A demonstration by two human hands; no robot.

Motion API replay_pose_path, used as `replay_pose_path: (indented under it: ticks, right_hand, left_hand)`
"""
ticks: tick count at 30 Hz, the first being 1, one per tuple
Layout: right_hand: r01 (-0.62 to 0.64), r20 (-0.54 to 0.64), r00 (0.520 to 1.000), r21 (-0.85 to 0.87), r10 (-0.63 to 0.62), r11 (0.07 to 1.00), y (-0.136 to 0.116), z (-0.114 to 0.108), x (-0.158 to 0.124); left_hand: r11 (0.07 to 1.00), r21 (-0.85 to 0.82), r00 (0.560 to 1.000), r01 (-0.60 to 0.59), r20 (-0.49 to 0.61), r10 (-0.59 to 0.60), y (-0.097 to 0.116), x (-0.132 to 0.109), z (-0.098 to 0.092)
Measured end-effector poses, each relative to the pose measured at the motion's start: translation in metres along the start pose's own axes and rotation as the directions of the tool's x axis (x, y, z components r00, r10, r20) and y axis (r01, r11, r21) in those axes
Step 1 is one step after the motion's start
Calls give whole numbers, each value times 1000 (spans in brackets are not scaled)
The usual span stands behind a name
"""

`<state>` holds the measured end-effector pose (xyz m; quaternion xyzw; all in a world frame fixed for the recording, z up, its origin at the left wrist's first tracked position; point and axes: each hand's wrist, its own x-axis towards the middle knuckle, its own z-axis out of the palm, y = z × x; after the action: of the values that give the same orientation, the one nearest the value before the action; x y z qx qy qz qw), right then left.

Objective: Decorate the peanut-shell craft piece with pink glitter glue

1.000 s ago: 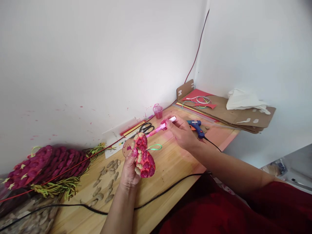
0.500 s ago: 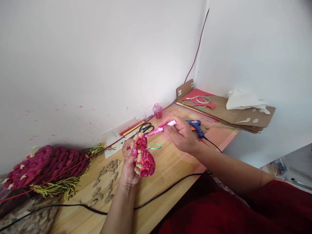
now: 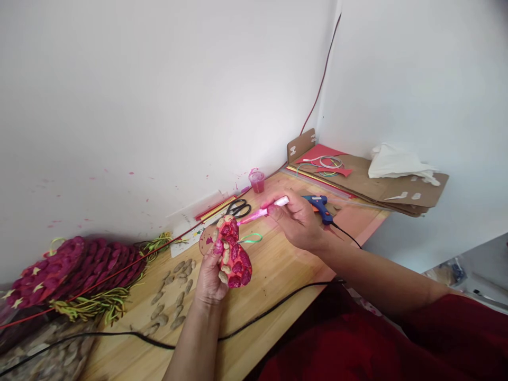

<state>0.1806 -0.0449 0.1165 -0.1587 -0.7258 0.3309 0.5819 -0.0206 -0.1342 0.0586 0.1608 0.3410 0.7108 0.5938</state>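
Note:
My left hand (image 3: 212,275) grips a red gourd-shaped peanut craft (image 3: 239,260) by its left side, thumb on the front. Some of its peanuts are coated magenta, while others along the left edge are still tan. A green cord loop (image 3: 252,238) sticks out from its right side. Between the fingers of my right hand (image 3: 296,219) is a paintbrush (image 3: 262,212) with a white handle end and a pink-stained shaft. Its tip meets the upper right edge of the craft. Loose peanuts (image 3: 178,312) lie on the wooden table (image 3: 254,338) left of my left hand.
A cup of magenta paint (image 3: 257,181) stands by the wall, near black-handled scissors (image 3: 238,208). A blue glue gun (image 3: 322,207) lies beyond my right hand. Stacked magenta crafts (image 3: 79,267) lean at left. Cardboard sheets (image 3: 377,185) fill the far corner. A black cable (image 3: 273,311) crosses the table.
My right hand and the brush have shifted very slightly to the right and down. The craft in my left hand has barely moved.

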Motion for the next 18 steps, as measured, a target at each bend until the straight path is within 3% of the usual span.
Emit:
replay_pose_path:
  ticks: [7,18]
  right_hand:
    - [103,-6,995,-70,-103,992,-2,0,2]
    - [134,-1,991,-86,-134,987,-5,0,3]
  left_hand:
    - [999,37,999,23,22,-24,1,0,1]
    - [995,94,999,-35,-22,38,0,1,4]
